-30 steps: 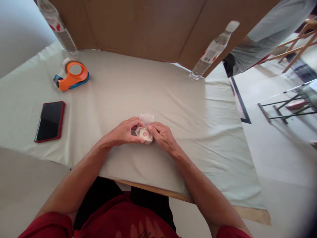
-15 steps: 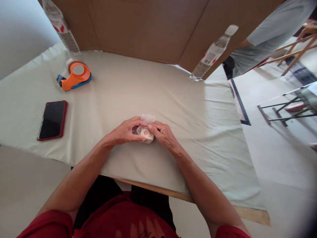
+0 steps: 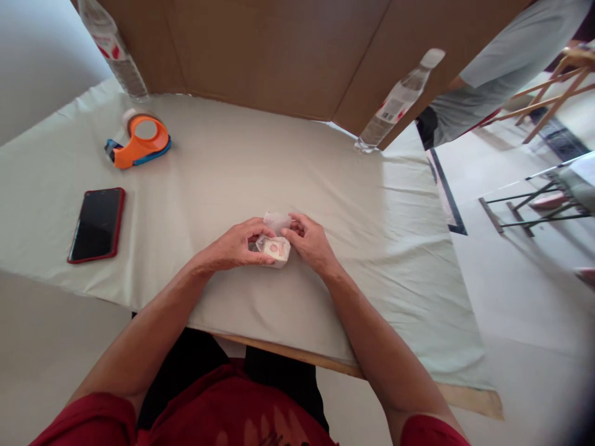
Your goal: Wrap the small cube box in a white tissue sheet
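Box is clamped in the grip of the left hand; whether the right hand, beside box, grips anything, I cannot tell.

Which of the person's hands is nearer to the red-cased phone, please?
Left. The left hand sits right of the phone, at the left side of the small white package; the right hand is farther off, at its right side.
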Action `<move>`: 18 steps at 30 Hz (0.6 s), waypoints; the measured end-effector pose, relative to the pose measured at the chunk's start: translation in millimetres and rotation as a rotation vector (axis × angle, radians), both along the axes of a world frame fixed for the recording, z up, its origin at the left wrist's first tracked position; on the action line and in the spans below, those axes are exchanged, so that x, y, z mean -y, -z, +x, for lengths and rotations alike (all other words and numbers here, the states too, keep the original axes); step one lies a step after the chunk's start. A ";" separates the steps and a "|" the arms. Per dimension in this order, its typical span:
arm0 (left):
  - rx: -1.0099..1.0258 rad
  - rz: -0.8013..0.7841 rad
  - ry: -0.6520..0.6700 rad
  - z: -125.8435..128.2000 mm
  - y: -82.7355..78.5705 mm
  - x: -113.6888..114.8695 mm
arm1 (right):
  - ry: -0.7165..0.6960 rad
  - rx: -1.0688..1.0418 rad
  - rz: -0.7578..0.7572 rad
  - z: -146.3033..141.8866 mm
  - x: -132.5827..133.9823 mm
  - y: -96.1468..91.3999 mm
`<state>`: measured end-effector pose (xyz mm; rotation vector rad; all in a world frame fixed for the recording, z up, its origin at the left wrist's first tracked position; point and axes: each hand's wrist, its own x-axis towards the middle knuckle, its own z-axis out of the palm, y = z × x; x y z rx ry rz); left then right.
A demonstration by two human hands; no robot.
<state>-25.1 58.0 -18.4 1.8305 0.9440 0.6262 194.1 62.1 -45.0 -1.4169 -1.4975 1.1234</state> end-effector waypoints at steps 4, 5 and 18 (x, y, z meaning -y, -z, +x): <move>0.004 -0.024 -0.021 0.5 -0.3 0.5 | -0.056 -0.137 -0.039 -5.9 0.7 -5.5; 0.008 -0.051 -0.027 0.5 0.3 0.6 | -0.057 -0.157 -0.039 -6.6 2.0 -8.0; 0.125 -0.232 -0.043 3.2 1.3 -0.4 | -0.063 -0.181 0.042 -7.4 14.1 -17.6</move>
